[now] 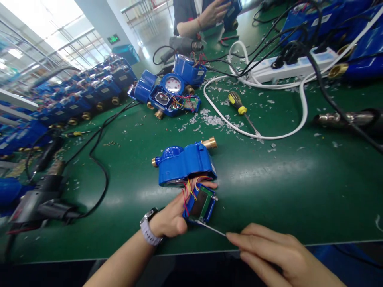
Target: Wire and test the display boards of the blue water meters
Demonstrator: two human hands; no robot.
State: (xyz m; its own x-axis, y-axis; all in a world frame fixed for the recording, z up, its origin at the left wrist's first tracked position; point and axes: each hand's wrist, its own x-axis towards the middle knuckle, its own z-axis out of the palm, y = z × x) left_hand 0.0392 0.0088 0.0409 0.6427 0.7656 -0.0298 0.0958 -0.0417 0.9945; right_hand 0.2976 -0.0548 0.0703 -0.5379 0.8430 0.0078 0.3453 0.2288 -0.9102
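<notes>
Near the front edge of the green workbench, the left hand, a white-strapped watch on its wrist, is closed around a small blue-framed display module, its green circuit board and dark screen facing up. Red and yellow wires run from the module into a blue water meter with brass ends, which lies just beyond the hand, its near edge touching the fingers. The right hand pinches a thin metal strip, whose far end reaches the module's lower corner. Farther up the bench lie an opened meter, a yellow-handled screwdriver and a white power strip amid scattered plastic shavings. At the far side, a co-worker's hand is on another blue meter.
</notes>
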